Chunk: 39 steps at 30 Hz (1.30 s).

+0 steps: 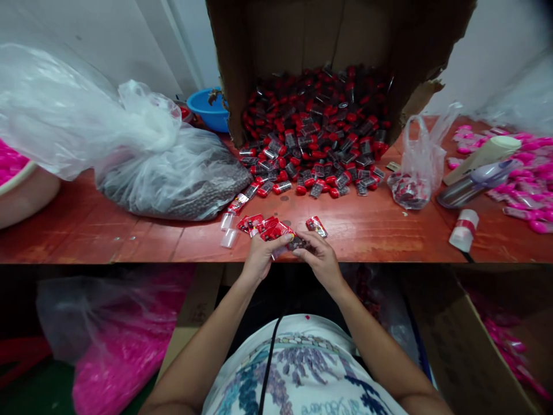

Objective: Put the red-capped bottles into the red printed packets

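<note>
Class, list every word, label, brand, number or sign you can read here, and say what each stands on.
No text can be read for certain.
Red printed pieces at the left hand: print too small to read.
Shirt: blue script near the bottom edge, too blurred.
Cardboard below the tabletop: faint dark marks, unreadable.

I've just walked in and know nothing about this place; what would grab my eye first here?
Probably the big heap of small red-ended pieces spilling out of the cardboard box onto the reddish bench. Next, at the near edge, the left hand holds red printed pieces beside the right hand. Below the bench, at lower left, a bright pink bagful glows.
</note>
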### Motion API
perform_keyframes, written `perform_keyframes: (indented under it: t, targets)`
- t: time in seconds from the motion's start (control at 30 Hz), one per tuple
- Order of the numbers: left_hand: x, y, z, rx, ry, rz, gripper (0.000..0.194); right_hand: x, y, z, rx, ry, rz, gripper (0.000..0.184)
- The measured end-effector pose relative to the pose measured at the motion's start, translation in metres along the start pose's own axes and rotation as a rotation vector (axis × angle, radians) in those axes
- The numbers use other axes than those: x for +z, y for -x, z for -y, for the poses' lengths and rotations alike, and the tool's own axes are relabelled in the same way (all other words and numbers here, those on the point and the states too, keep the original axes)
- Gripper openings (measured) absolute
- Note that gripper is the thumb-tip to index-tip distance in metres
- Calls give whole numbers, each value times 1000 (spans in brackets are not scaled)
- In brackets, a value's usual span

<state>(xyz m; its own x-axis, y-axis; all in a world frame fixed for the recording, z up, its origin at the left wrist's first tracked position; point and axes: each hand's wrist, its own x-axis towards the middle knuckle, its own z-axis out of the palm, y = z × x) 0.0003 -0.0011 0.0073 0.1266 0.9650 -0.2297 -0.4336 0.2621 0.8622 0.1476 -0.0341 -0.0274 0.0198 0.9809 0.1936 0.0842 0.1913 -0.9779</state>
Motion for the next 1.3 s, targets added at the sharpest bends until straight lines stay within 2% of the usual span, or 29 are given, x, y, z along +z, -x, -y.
perform_keyframes:
  t: [0.13,0.2,0.3,0.37,0.43,0.47,0.53,0.6,0.67,0.73,0.8,0.87,0.97,1.0,1.1,1.17,1.3]
  targets:
    - [2,-2,9,-18,19,55,19,2,-3,-7,78,1,-105,32]
    - [0,-6,11,-50,60,39,21,-7,-8,-14,110,-6,-145,36]
    - [-6,-13,10,-120,150,-67,30,-42,-19,-25,154,87,-291,40]
    - [-10,-17,8,-139,181,-127,32,-69,-27,-28,178,289,-360,38]
    - [-10,-19,7,-134,198,-166,34,-85,-33,-26,143,526,-398,34]
    - [-8,-19,7,-124,204,-175,34,-86,-34,-23,101,603,-405,32]
    - [-3,-19,9,-85,217,-173,34,-71,-35,-14,3,605,-352,27]
    - [1,-20,13,-24,226,-159,33,-43,-33,-4,-42,437,-177,24]
    - [3,-22,17,40,226,-165,30,-13,-33,4,-24,244,-23,24]
    - [1,-25,17,77,204,-190,26,8,-35,7,-33,175,37,22]
    - [-3,-27,15,92,194,-221,26,16,-44,6,-72,193,72,19]
    - [-7,-30,11,86,213,-248,30,12,-59,4,-97,260,169,19]
    - [-11,-35,5,65,260,-302,29,-9,-95,4,12,568,224,23]
    - [-11,-37,4,65,275,-325,27,-17,-108,4,93,743,132,25]
    - [-9,-42,-1,40,331,-367,20,-36,-146,-3,215,960,-112,45]
    - [-7,-45,-5,-28,392,-396,18,-40,-161,-11,250,1015,-150,52]
    - [-7,-47,-15,-158,478,-439,14,-33,-163,-22,237,1036,-112,42]
